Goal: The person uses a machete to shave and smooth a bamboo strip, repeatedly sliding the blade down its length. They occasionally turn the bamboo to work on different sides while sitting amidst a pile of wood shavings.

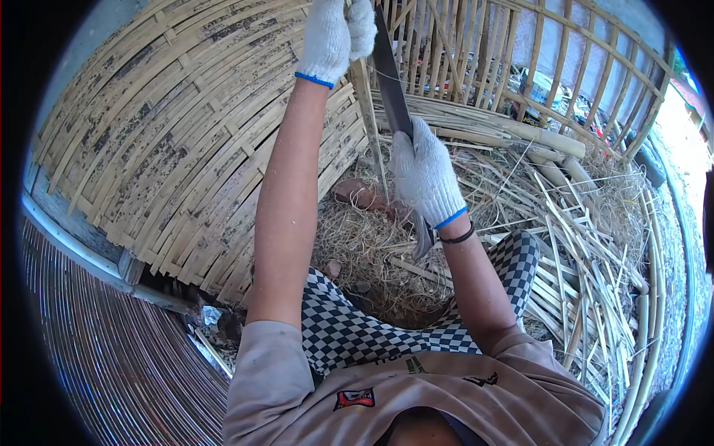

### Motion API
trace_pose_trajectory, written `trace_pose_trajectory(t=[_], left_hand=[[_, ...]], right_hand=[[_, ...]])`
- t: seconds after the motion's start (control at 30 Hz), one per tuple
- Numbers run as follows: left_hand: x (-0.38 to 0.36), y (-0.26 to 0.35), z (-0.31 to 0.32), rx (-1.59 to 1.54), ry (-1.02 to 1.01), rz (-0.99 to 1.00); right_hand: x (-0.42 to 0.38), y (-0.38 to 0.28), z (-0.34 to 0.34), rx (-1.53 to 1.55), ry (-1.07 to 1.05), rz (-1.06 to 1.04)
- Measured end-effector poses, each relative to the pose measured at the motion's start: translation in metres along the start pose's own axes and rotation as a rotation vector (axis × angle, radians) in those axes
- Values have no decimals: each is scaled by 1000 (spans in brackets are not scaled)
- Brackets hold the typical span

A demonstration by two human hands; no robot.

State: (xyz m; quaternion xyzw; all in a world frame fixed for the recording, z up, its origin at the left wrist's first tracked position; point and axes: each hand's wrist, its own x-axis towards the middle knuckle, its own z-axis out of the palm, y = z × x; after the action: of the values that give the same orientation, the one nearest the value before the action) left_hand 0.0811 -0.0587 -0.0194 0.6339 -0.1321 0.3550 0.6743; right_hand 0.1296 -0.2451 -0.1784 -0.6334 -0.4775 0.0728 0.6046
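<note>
My left hand (327, 41), in a white knit glove with a blue cuff, is raised at the top of the head view. Its fingers are closed around the upper end of a bamboo strip (370, 123), which slants down toward the shavings on the ground. My right hand (429, 172), gloved alike, grips a machete (390, 70). The dark blade points up past the left glove, close beside the strip. Below the right glove a grey end (424, 239) of the tool sticks out. The right fingers are partly hidden.
A large woven bamboo panel (171, 134) leans at the left. Behind stands a bamboo slat fence (550, 52). Split bamboo strips (587, 297) and a thick bamboo pole (547, 137) lie at the right. Fibrous shavings (364, 256) cover the ground before my checkered trousers (357, 316).
</note>
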Motion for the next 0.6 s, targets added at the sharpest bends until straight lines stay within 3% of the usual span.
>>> trace_pose_trajectory(t=[0.17, 0.27, 0.37, 0.57, 0.6], left_hand=[[-1, -2, 4, 64, 35, 47], [0, -1, 4, 40, 60, 19], [0, -4, 7, 87, 74, 49], [-2, -5, 15, 136, 133, 80], [-3, -3, 14, 137, 134, 81]], right_hand=[[5, -14, -4, 148, -8, 110], [10, -4, 2, 126, 61, 37], [13, -2, 0, -98, -39, -56], [17, -18, -3, -55, 56, 20], [17, -14, -3, -99, -13, 19]])
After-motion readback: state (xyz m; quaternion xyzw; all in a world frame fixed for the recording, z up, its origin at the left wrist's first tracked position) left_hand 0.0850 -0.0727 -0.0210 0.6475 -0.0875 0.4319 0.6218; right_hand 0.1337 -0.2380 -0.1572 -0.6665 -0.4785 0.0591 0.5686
